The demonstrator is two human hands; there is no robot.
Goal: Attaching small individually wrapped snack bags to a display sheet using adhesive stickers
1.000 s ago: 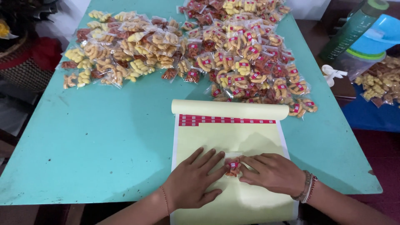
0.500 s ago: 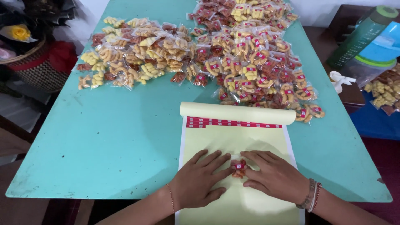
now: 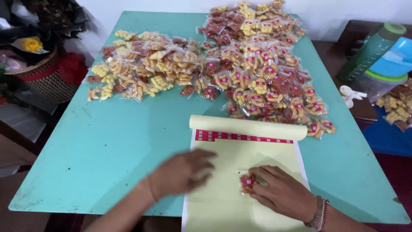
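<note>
**Hands over a yellow sticker sheet**

Right hand (image 3: 281, 193) pinches a small snack packet (image 3: 247, 184) against the yellow sticker sheet (image 3: 246, 172) — fingers curled round it. Left hand (image 3: 182, 172), blurred, hovers loosely open, empty. Heaped snack packets (image 3: 240, 64) crowd the turquoise table (image 3: 107, 141) beyond; a woven basket (image 3: 40, 79) stands left.

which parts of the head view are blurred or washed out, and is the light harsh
Head view: the left hand is smeared by motion blur; the right hand, on a small snack packet, is sharper. Light is soft and even, shadows faint. The wall at the top looks washed out.
</note>
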